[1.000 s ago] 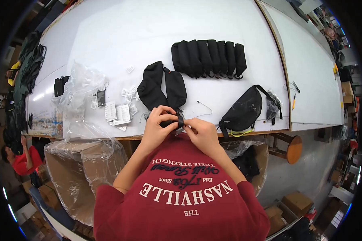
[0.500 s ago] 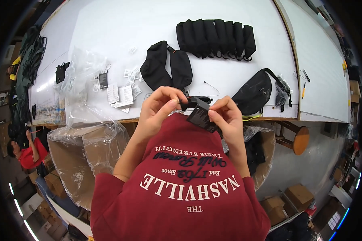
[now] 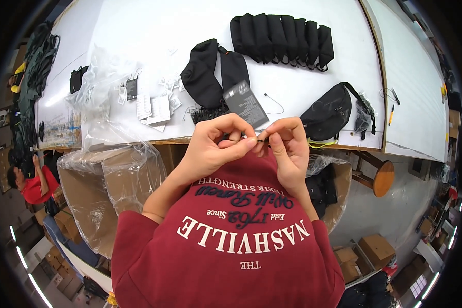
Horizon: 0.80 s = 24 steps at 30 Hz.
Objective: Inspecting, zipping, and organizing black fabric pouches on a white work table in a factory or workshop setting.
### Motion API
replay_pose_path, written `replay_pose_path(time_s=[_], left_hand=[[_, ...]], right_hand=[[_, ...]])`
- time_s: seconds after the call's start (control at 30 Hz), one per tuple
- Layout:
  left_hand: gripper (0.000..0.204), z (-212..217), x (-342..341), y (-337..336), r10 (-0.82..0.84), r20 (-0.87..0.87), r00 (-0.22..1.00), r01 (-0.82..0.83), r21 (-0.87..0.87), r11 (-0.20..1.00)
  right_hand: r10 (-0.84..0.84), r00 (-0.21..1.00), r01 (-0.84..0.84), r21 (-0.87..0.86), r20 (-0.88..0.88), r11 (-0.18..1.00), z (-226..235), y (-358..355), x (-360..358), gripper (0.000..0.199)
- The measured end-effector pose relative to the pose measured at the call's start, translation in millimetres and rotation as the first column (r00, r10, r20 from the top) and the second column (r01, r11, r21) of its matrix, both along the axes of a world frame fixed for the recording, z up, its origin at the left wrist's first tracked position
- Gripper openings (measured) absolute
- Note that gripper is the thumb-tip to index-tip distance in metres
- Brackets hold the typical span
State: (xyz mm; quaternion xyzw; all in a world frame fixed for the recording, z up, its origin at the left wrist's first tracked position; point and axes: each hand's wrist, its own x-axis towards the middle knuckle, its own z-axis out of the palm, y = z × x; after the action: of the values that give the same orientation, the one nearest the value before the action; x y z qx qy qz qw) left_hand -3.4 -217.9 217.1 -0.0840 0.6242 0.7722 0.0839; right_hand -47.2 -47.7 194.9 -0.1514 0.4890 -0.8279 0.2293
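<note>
My left hand [image 3: 222, 141] and my right hand [image 3: 287, 149] meet in front of my chest at the table's near edge. Between their pinched fingertips is a thin black cord [image 3: 262, 140], mostly covered by the fingers. Just beyond the hands is a dark grey hang tag [image 3: 245, 105] with small print; whether it is tied to the cord is hidden. Behind the tag lies a folded black bag [image 3: 201, 69] with its strap. A bunch of black tag strings [image 3: 208, 114] sits beside my left hand, and one loose string [image 3: 276, 104] curves on the table.
Several black bags [image 3: 282, 41] stand in a row at the back. At right lies a black waist bag [image 3: 327, 115]. Paper labels [image 3: 154, 109] and clear plastic [image 3: 100, 82] are at left. Below the white table [image 3: 143, 31] are a plastic-lined carton [image 3: 95, 190] and a wooden stool [image 3: 383, 178].
The hang tag has left my right fingers and now lies beyond the hands, face up. My hands have come together on the cord. The view has shifted slightly.
</note>
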Motion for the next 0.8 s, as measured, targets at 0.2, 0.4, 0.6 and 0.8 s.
replay_pose_path(time_s=[0.2, 0.4, 0.6, 0.8], left_hand=[[0.006, 0.3, 0.7, -0.4, -0.024, -0.004, 1.0, 0.024, -0.038, 0.999], [0.007, 2.2, 0.3, -0.9, 0.013, 0.004, 1.0, -0.012, -0.116, 0.993], [0.008, -1.5, 0.5, 1.1, 0.031, -0.006, 1.0, -0.031, -0.115, 0.993], [0.009, -3.9, -0.2, 2.6, 0.052, -0.002, 0.999, -0.052, -0.131, 0.99]], right_hand=[[-0.061, 0.995, 0.07, 0.108, -0.083, 0.992, -0.3, -3.8, 6.8, 0.015], [-0.152, 0.986, 0.158, 0.096, -0.072, 0.983, -2.7, -9.0, 7.7, 0.017], [-0.168, 0.985, 0.172, 0.098, -0.042, 0.98, -1.8, -10.0, 8.8, 0.018], [-0.188, 0.956, 0.233, 0.194, -0.226, 0.953, -5.6, -11.2, 8.8, 0.017]])
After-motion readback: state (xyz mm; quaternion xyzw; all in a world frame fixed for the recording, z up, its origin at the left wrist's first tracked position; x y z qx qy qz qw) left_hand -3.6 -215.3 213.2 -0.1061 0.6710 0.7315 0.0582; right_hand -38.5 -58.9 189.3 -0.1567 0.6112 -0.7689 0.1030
